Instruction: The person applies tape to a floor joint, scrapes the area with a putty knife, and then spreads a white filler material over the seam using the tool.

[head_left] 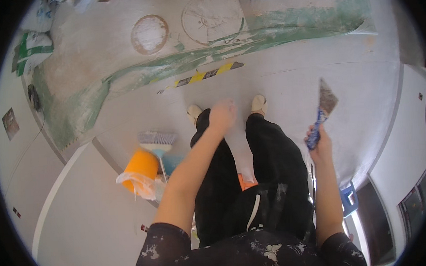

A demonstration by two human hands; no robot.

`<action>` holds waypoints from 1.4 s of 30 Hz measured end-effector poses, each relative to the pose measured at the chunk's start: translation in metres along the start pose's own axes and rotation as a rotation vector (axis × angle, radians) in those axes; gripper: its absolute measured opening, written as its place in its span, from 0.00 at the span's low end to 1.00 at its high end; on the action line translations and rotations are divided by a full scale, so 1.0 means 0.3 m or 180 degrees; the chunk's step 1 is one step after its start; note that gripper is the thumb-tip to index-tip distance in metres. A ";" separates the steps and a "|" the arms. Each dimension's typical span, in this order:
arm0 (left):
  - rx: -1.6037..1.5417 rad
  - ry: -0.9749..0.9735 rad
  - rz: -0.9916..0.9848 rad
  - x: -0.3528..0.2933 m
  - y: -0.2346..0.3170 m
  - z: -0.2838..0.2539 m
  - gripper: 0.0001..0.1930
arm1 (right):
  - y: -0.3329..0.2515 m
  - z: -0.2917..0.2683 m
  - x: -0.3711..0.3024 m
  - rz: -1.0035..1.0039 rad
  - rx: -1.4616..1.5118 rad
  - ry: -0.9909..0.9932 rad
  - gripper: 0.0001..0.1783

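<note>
Dark patterned shirt (pixel 275 247), bottom centre. At right of frame, the right hand (pixel 322 146) grasps a blue-handled scraper (pixel 322 114), long axis running up-frame; the left hand (pixel 223 116), farther, mid-frame, is too blurred to tell whether clenched.

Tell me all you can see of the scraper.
The scraper has a flared, grey-brown blade, metal-looking and blotchy, and a blue handle with pale markings. The right grip holds the handle, blade toward the picture's top, leaning slightly right. It shows against the pale floor, apparently raised; nothing else visibly touches it.
</note>
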State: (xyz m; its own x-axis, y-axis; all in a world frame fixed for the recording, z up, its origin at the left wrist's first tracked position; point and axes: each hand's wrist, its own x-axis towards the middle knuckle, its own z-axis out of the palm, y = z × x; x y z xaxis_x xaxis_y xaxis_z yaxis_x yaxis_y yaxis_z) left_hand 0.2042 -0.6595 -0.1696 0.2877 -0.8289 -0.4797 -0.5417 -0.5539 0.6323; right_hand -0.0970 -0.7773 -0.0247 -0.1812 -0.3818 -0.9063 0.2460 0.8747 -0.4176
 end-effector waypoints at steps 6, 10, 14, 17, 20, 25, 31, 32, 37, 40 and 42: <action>0.0615 -0.0052 0.0686 0.559 -0.308 0.250 0.07 | 0.182 -0.023 0.467 -0.0903 -0.0748 0.0455 0.18; 0.1080 -0.0119 0.1698 0.750 -0.355 0.356 0.14 | 0.334 -0.049 0.717 -0.1694 -0.1777 0.0669 0.17; 0.1225 -0.0372 0.2324 0.827 -0.410 0.434 0.13 | 0.406 -0.082 0.925 -0.2388 -0.2262 0.0740 0.14; 0.1152 -0.0448 0.2454 0.827 -0.409 0.438 0.10 | 0.377 -0.029 0.983 -0.2013 -0.2248 0.0414 0.13; 0.1206 -0.0411 0.2092 0.807 -0.428 0.455 0.07 | 0.412 0.063 0.984 -0.1773 -0.2075 0.0037 0.13; 0.1388 -0.0246 0.1868 0.792 -0.417 0.471 0.04 | 0.394 0.114 0.963 -0.1770 -0.2440 0.0018 0.12; 0.0764 -0.0147 0.2075 0.774 -0.436 0.492 0.02 | 0.378 0.098 1.000 -0.1736 -0.1876 0.0013 0.13; 0.0849 -0.0218 0.2121 0.775 -0.450 0.496 0.03 | 0.384 0.095 1.001 -0.1733 -0.1809 0.0002 0.13; 0.1055 -0.0104 0.2008 0.765 -0.416 0.497 0.06 | 0.428 0.064 0.999 -0.1660 -0.1978 -0.0237 0.14; 0.1757 -0.0145 0.1652 0.764 -0.322 0.470 0.08 | 0.424 0.071 0.994 -0.1592 -0.1929 -0.0267 0.15; 0.2146 -0.0746 0.1983 0.814 -0.341 0.494 0.09 | 0.415 0.074 0.983 -0.1604 -0.1902 -0.0262 0.15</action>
State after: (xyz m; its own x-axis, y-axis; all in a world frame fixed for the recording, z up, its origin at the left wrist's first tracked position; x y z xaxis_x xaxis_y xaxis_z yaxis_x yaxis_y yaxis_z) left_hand 0.2129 -0.7936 -0.4415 -0.3335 -0.8829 -0.3306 -0.9075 0.2057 0.3662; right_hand -0.0989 -0.7877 -0.3455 -0.0579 -0.7756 -0.6285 -0.4051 0.5936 -0.6953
